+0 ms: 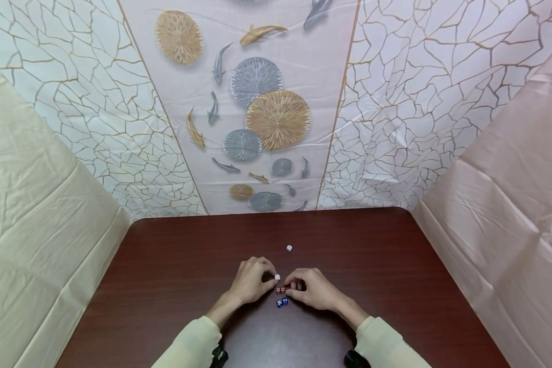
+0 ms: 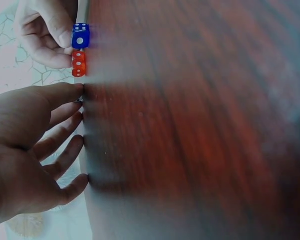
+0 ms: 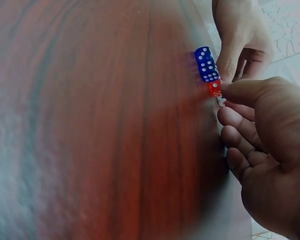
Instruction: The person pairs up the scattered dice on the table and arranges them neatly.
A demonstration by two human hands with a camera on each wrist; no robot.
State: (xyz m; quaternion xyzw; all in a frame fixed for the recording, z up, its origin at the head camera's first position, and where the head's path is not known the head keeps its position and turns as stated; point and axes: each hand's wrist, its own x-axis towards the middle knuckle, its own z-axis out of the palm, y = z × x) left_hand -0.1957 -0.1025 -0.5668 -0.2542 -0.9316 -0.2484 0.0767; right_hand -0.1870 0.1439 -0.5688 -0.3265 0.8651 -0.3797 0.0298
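With thumb and index finger, my left hand [image 1: 252, 281] pinches a white die [image 1: 277, 277]; in the left wrist view the thumb covers most of it. My right hand [image 1: 316, 289] has its thumb and index finger at the right end of two red dice [image 1: 281, 290], which sit side by side, and seems to pinch the nearer one. Just in front of them are two blue dice [image 1: 282, 302], set slightly askew. The right wrist view shows the blue dice [image 3: 207, 65] close by the red [image 3: 214, 89], with the thumb against the red.
Another white die [image 1: 289, 248] lies alone farther back on the dark reddish-brown table [image 1: 188, 245]. A patterned cloth [image 1: 395, 128] hangs behind the table's far edge, and plain beige cloths [image 1: 497, 230] slope down at both sides.
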